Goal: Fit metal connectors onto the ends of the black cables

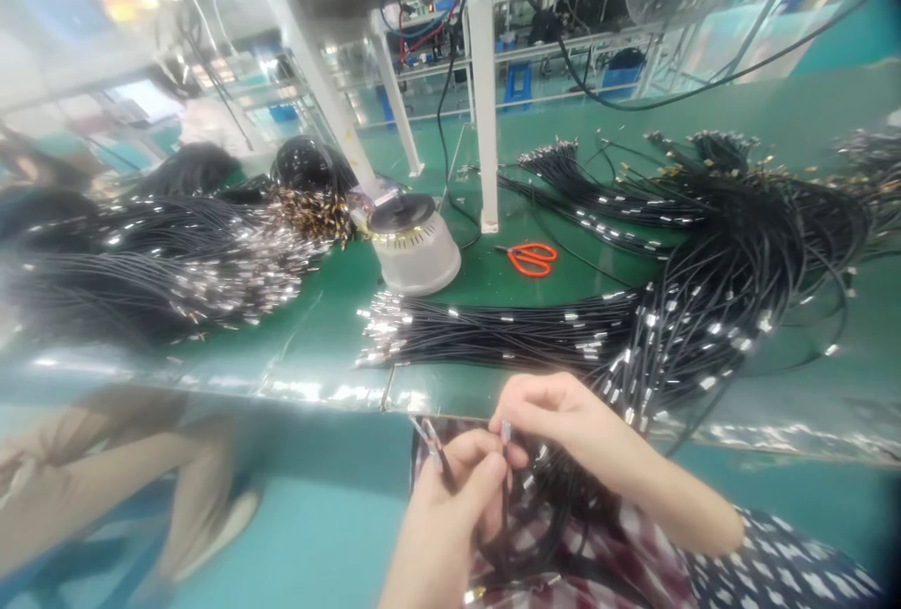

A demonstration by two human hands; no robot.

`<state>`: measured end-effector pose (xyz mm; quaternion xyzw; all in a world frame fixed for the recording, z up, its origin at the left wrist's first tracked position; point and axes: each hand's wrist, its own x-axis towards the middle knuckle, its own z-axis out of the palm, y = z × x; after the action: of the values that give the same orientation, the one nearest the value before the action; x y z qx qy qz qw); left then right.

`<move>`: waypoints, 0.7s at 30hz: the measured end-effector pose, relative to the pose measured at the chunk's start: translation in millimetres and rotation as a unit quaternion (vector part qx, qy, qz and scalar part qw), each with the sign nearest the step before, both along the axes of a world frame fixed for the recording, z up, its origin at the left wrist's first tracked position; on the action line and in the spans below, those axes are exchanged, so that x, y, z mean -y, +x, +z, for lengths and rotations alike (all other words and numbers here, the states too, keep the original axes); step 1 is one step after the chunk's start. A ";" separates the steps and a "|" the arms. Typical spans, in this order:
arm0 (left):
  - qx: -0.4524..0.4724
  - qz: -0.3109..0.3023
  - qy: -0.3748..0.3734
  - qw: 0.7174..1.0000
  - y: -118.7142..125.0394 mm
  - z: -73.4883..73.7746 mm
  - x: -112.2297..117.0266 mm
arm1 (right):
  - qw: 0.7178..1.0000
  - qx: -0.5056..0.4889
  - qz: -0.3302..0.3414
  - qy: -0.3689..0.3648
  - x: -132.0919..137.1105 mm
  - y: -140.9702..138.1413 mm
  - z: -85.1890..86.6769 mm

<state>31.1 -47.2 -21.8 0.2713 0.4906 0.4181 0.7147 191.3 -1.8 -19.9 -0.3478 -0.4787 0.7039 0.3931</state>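
My left hand [450, 506] is closed around a few thin black cables [517, 534] whose metal-tipped ends stick up past my thumb. My right hand [556, 421] pinches the small metal end of one cable right beside the left hand's fingers. Both hands hover over my lap, just below the front edge of the green bench [316, 374]. More black cables hang from the bench down into my lap.
A large bundle of black cables with metal sleeves [535, 332] lies along the bench front and spreads right. Another heap [155, 262] lies at the left. A white round device with a black lid [415, 248] and orange scissors [532, 258] sit mid-bench. A person's legs [105, 478] are at the left.
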 end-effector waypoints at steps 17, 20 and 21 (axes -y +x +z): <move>0.067 0.039 0.042 0.996 -2.7 -42.2 -42.4 | 0.976 0.171 -0.095 0.096 -70.0 -10.3 16.3; 0.058 0.059 0.053 0.995 -2.5 -53.1 -59.8 | 0.965 0.185 -0.153 0.102 -119.8 -24.1 29.4; 0.054 0.064 0.057 0.995 -2.8 -56.4 -63.7 | 0.962 0.191 -0.168 0.099 -134.8 -30.5 32.0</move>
<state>28.3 16.5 -78.3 0.2563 0.4432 0.5042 0.6954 160.8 132.9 12.0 -0.5103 -0.5471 0.4974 0.4391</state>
